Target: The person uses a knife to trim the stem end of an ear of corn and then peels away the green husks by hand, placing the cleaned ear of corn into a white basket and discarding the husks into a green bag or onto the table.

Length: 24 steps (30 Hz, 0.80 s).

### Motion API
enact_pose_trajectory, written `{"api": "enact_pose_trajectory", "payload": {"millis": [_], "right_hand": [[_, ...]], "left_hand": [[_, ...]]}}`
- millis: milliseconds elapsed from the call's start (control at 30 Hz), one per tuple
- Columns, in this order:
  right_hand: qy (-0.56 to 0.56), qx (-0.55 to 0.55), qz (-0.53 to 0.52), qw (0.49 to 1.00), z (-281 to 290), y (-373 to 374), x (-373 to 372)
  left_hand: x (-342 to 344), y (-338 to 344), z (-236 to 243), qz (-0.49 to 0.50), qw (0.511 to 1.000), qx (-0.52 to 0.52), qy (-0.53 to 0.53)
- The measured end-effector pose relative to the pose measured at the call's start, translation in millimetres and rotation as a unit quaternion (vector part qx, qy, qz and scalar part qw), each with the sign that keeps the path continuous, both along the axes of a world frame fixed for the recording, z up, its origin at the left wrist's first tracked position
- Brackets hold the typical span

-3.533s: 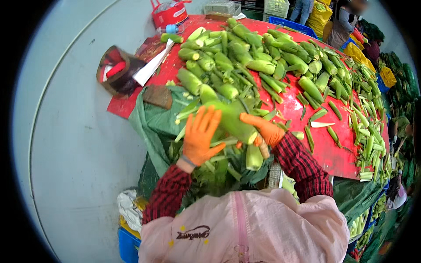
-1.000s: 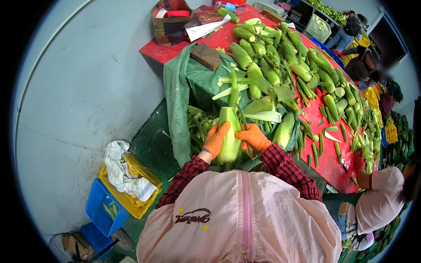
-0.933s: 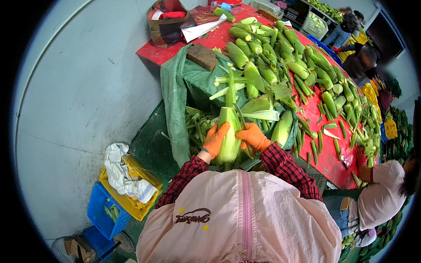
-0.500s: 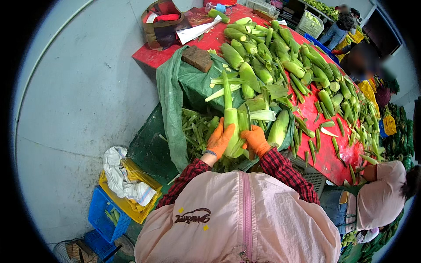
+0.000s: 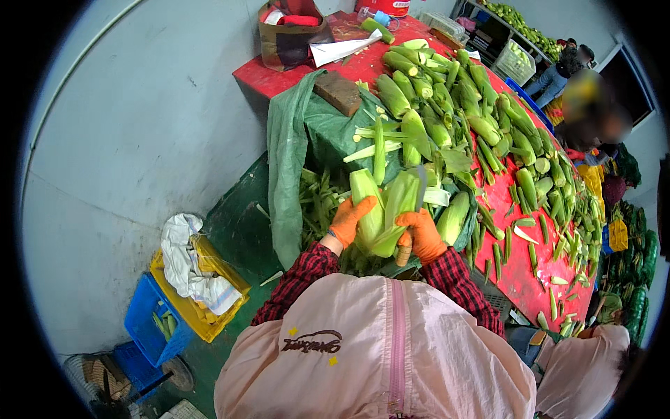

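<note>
Drawing husk (image 5: pixel 401 207) farther right, seemingly loosening it, the right hand (image 5: pixel 423 236) clasped a knife (image 5: pixel 421 187); the left hand (image 5: pixel 351 220) gripped the corn ear (image 5: pixel 366 201).

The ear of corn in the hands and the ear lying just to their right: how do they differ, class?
The held ear has a husk leaf spread open; the lying ear looks closed. The held ear is gripped by the orange-gloved left hand, while no hand holds the lying ear. Both are pale green.
</note>
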State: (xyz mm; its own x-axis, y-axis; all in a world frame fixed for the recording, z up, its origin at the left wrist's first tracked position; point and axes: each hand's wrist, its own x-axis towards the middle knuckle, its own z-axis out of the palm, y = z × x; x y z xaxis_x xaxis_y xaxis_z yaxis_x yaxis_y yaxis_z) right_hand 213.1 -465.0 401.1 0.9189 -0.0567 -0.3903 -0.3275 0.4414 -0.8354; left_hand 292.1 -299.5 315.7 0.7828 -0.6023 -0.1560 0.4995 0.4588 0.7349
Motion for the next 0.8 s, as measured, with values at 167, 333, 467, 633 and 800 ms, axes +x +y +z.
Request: {"api": "enact_pose_trajectory", "payload": {"millis": [167, 333, 467, 633, 800], "right_hand": [[0.048, 0.042, -0.128, 0.99, -13, -23, -2], [0.009, 0.042, -0.227, 0.973, -51, -63, -10], [0.043, -0.269, -0.081, 0.959, -38, -52, 30], [-0.053, -0.498, -0.076, 0.862, -8, -23, 37], [0.068, -0.246, 0.082, 0.964, -5, 26, 8]], "left_hand": [[9, 13, 7, 0.109, 0.99, -0.091, 0.002], [25, 43, 6, 0.135, 0.961, -0.215, 0.112], [29, 41, -7, 0.123, 0.976, -0.114, 0.14], [24, 26, -12, 0.167, 0.96, -0.13, 0.185], [26, 8, -10, 0.165, 0.941, -0.207, 0.213]]}}
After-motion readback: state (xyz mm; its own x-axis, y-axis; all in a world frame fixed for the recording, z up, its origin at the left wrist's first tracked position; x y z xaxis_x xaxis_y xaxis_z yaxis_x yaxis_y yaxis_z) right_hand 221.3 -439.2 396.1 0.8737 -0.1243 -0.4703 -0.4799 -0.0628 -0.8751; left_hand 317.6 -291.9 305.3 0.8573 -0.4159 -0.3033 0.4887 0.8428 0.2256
